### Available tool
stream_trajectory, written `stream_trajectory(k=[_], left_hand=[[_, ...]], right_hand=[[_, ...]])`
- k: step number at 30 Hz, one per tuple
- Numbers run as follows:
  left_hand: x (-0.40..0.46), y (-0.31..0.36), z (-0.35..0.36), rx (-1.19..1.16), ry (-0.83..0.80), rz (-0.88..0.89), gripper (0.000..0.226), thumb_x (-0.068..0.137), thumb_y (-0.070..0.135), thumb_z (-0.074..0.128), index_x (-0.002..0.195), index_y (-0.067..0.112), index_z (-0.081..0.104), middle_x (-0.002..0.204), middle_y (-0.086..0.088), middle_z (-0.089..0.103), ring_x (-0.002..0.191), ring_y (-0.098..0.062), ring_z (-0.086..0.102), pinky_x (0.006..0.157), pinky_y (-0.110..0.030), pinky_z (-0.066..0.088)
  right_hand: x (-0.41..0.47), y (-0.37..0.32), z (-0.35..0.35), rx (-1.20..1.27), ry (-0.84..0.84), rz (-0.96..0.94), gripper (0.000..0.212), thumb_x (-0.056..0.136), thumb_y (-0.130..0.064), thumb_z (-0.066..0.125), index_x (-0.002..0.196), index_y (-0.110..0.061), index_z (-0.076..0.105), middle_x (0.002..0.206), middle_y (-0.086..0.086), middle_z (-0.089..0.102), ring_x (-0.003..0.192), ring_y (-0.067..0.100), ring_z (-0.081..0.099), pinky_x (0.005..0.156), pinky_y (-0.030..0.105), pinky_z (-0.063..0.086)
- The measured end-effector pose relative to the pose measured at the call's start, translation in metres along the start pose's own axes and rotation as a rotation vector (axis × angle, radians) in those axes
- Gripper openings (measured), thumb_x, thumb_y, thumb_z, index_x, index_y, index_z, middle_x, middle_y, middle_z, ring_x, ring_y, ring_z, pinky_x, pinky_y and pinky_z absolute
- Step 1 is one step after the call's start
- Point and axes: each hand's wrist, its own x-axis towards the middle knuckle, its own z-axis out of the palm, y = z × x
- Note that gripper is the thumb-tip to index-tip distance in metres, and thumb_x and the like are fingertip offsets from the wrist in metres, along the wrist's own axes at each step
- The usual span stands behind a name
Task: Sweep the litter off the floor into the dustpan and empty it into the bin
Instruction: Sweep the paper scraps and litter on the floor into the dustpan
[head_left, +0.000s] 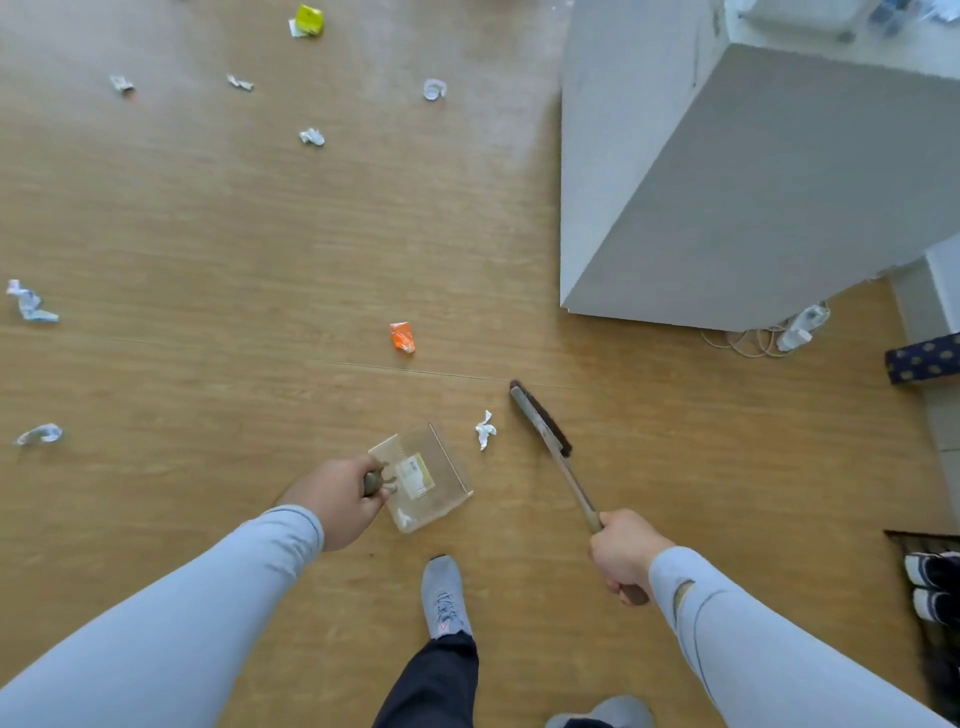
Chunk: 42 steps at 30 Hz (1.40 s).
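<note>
Nearest in, two grey shoes: one (444, 597) planted forward on the wood floor (208, 234), the other (602, 713) at the bottom edge. Left hand (337, 504) has its grip closed round the dark handle of one clear dustpan (423, 478), which sits low at the floor with its open edge facing up and right. Right hand (626, 553) is fisted on the handle of one brush (545, 431); its long axis runs from the hand up and left, bristle head farthest out, bristles on the right side. Between pan and brush lies one white scrap (485, 429), just beside the pan's edge. Further out, one orange wrapper (402, 336). Beyond, seven more pale scraps scattered across the floor, and one yellow packet (309, 21) at the far end. One grey cabinet (753, 182) stands far right.
</note>
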Motion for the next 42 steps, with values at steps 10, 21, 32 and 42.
stream_trajectory(k=[10, 21, 32, 42], left_hand=[[0.017, -0.02, -0.01, 0.031, -0.013, 0.005, 0.04, 0.098, 0.044, 0.051, 0.136, 0.031, 0.052, 0.121, 0.005, 0.068, 0.105, -0.023, 0.066, 0.08, -0.034, 0.053], [0.016, -0.023, -0.004, 0.021, 0.008, 0.016, 0.029, 0.098, 0.042, 0.048, 0.123, 0.031, 0.056, 0.114, 0.004, 0.07, 0.099, -0.025, 0.067, 0.074, -0.03, 0.048], [0.002, -0.039, -0.047, -0.142, 0.028, -0.119, 0.041, 0.093, 0.048, 0.055, 0.134, 0.042, 0.055, 0.119, 0.015, 0.069, 0.095, -0.015, 0.065, 0.078, -0.029, 0.052], [0.03, -0.007, -0.127, -0.226, 0.181, -0.233, 0.039, 0.092, 0.044, 0.063, 0.13, 0.037, 0.06, 0.088, 0.016, 0.061, 0.087, -0.014, 0.062, 0.082, -0.03, 0.053]], right_hand=[[-0.068, 0.006, -0.055, 0.038, -0.149, 0.083, 0.06, 0.093, -0.014, 0.058, 0.149, -0.03, 0.047, 0.056, 0.007, 0.045, 0.041, 0.016, 0.038, 0.042, 0.023, 0.031], [-0.041, -0.06, -0.018, 0.012, -0.168, 0.079, 0.062, 0.093, -0.009, 0.05, 0.152, -0.025, 0.041, 0.064, 0.007, 0.051, 0.046, 0.017, 0.041, 0.042, 0.022, 0.032], [-0.054, -0.083, -0.105, 0.146, -0.004, -0.165, 0.036, 0.103, -0.026, 0.047, 0.138, -0.025, 0.053, 0.059, 0.008, 0.049, 0.038, 0.015, 0.042, 0.039, 0.023, 0.036], [0.015, -0.162, -0.187, 0.151, -0.027, -0.177, 0.053, 0.091, -0.003, 0.049, 0.141, -0.02, 0.045, 0.076, 0.013, 0.058, 0.049, 0.018, 0.047, 0.044, 0.026, 0.042]])
